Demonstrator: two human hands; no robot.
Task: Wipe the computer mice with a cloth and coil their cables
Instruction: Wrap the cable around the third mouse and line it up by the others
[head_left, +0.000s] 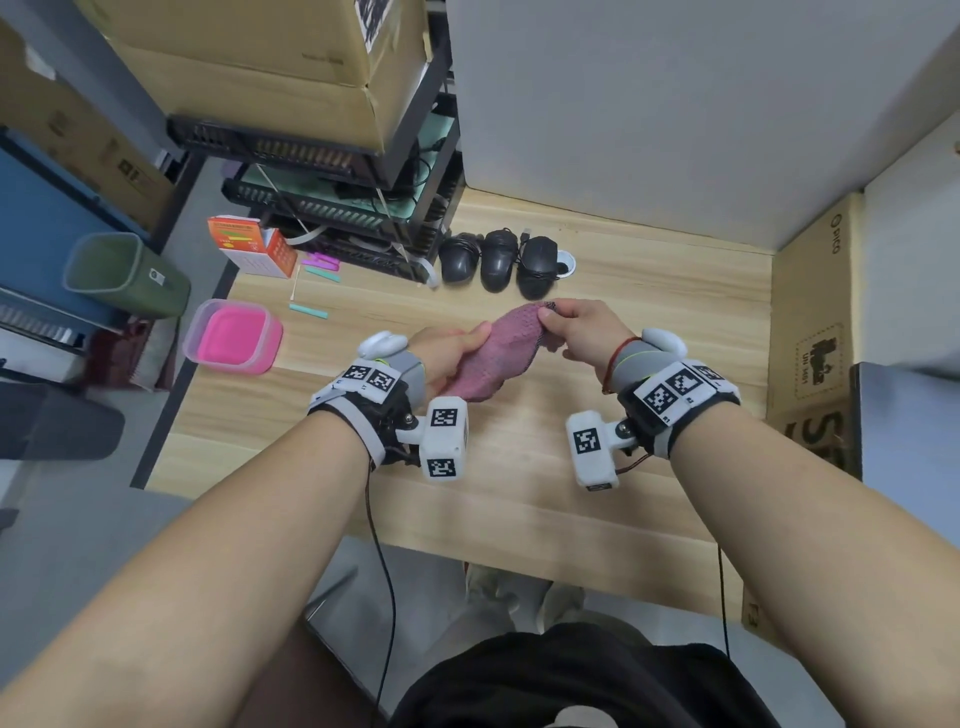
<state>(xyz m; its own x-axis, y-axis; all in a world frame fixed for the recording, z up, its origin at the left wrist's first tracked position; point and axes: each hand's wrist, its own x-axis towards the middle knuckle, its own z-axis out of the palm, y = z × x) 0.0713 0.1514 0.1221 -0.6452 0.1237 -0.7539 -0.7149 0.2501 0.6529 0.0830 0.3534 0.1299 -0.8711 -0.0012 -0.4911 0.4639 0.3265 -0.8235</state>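
Both hands gripped the pink cloth (491, 353) above the wooden desk (649, 312): the left hand (449, 356) had its fingers curled round the near end, and the right hand (582, 330) pinched the far end between thumb and fingers. Something dark showed at the right fingertips (545, 313), but whether a mouse or a cable lay inside the cloth could not be told. Three black computer mice (498, 260) sat side by side at the back of the desk, just beyond the cloth, with their cables (524, 244) bunched loosely among them and a USB plug (525, 234) sticking up behind. A pink lidded container (234, 338) stood at the left edge of the desk, well apart from the hands.

The likely trouble lay in those cables. Because they looked tangled together, lifting one mouse could have dragged its neighbours along or pulled them off the row. The cloth, held stretched between two hands, left no free hand to steady a mouse, so a one-handed wipe might have pushed it toward the black rack (363, 244)
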